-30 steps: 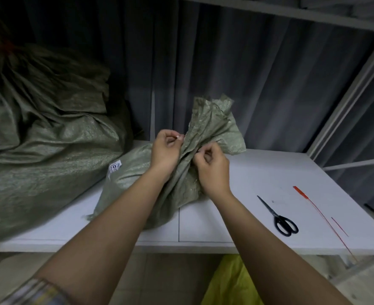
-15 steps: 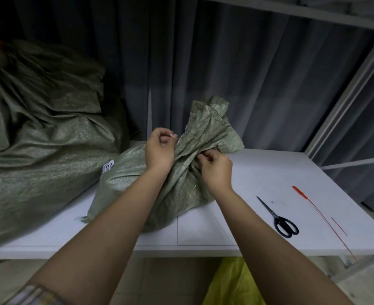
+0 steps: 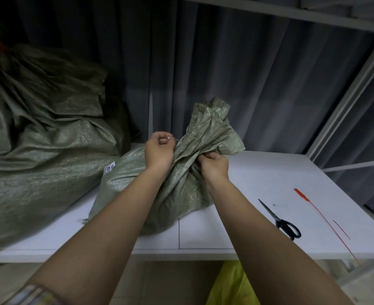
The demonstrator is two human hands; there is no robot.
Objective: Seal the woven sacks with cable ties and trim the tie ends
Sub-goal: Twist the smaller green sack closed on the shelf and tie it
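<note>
While the small woven sack (image 3: 159, 190) lies on its side on the white worktop (image 3: 258, 179), head view: both hands work at its gathered neck, mouth fabric (image 3: 212, 126) fanned up and back beyond the grip. Left hand (image 3: 158, 150) sits on the left of the neck, fingers curled into a fist; a small pale tip shows at the thumb, possibly a tie end, too small to tell. Right hand (image 3: 214, 166) on the right side, fingers pinching into the bunched cloth. Judgement: the two hands oppose each other to keep the neck squeezed narrow so a tie can cinch it; whether a tie already circles the neck is hidden in the folds.

Scissors (image 3: 279, 219) lie on the worktop to the right, apart from the sack, likely parked for trimming. Red cable tie (image 3: 313, 208) lies just beyond them, a short red offcut (image 3: 341, 229) beside it. Larger sack (image 3: 38, 150) is slumped at left, apparently set aside, its neck out of clear view.
</note>
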